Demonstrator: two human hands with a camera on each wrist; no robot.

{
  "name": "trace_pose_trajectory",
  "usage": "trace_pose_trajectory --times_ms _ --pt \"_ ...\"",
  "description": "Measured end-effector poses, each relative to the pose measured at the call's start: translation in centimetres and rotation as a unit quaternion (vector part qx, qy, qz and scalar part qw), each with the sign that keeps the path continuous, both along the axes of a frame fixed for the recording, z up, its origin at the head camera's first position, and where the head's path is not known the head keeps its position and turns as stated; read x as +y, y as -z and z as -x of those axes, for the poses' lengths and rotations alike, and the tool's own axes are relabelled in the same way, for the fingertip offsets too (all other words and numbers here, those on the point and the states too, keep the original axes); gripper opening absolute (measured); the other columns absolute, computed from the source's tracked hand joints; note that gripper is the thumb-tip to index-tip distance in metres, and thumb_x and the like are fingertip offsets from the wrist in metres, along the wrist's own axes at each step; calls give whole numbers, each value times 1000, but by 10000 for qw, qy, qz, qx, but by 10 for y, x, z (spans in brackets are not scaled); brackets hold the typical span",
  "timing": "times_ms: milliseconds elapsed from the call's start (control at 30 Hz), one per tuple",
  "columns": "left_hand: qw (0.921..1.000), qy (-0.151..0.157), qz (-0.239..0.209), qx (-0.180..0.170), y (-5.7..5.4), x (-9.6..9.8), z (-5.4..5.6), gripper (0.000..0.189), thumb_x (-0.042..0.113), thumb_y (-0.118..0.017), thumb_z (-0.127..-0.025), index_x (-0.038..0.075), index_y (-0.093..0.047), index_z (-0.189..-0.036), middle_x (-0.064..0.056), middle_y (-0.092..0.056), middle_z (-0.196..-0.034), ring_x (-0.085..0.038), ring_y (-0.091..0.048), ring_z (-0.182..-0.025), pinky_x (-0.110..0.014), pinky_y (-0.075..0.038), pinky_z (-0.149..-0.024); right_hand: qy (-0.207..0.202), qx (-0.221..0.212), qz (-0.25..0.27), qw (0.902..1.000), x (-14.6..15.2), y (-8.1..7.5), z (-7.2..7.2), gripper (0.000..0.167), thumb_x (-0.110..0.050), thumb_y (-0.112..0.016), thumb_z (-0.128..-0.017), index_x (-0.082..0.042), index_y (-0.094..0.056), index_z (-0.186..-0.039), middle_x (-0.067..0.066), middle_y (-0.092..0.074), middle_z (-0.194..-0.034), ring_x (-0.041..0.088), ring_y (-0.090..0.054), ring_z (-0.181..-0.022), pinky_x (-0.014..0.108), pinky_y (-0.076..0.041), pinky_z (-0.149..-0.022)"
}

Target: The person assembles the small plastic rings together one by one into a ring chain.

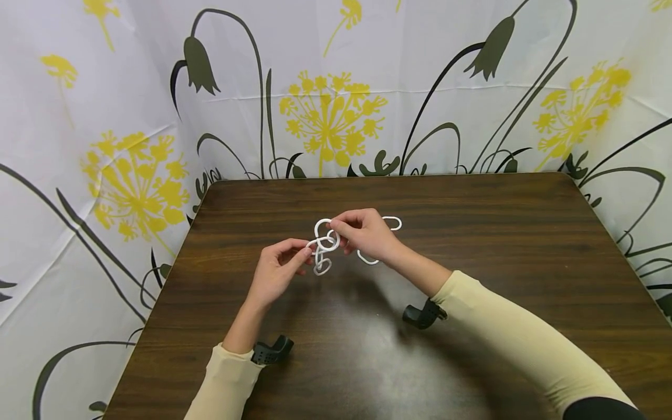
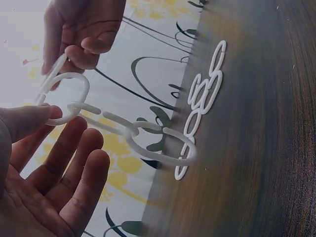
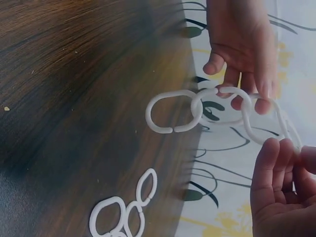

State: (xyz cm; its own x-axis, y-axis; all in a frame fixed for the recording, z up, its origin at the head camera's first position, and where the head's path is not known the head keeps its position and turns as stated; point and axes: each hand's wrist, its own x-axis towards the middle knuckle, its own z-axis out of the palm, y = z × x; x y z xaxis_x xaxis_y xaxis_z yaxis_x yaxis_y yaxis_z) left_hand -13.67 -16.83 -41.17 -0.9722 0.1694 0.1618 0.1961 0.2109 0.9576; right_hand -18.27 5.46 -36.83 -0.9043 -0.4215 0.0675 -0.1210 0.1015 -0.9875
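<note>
Several white plastic chain links, oval with a small gap in each, hang joined together between the two hands above the table. My left hand pinches one link between thumb and index finger, its other fingers loosely bent below. On the right, my right hand pinches a neighbouring link with thumb and fingertips. The lowest link dangles free in the right wrist view, its gap showing at the edge. Beyond the hands, another group of white links lies on the table, partly hidden by the right hand in the head view.
The dark brown wood-grain table reaches to a white curtain with yellow and grey-green flower prints, which hangs behind it and at both sides. Black wrist cameras are strapped to both wrists.
</note>
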Motion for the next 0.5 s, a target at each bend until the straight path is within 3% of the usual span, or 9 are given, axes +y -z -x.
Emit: trace_pose_trajectory --times_ms 267,333,500 --pt "10000 2 32 15 -1 0 0 23 12 -66 -95 -6 -68 -108 -26 -66 -91 -33 -65 -79 -33 -57 -61 30 -298 -115 9995 -2 3 1 21 -9 -63 -96 11 -69 -101 9 -57 -62 17 -60 -53 38 -58 -57" --pt "10000 -11 49 19 -2 0 0 22 11 -66 -95 -6 -69 -108 -27 -66 -91 -26 -65 -77 -32 -57 -61 71 -388 -150 9991 -3 4 1 21 -8 -63 -96 11 -69 -100 10 -57 -61 17 -60 -53 41 -58 -58" --pt "10000 32 -12 33 -2 1 0 19 3 -65 -94 -10 -68 -109 -25 -67 -94 -21 -66 -78 -36 -57 -62 153 -534 -225 9982 -4 9 3 18 -8 -65 -94 10 -69 -97 10 -58 -62 15 -59 -53 37 -58 -57"
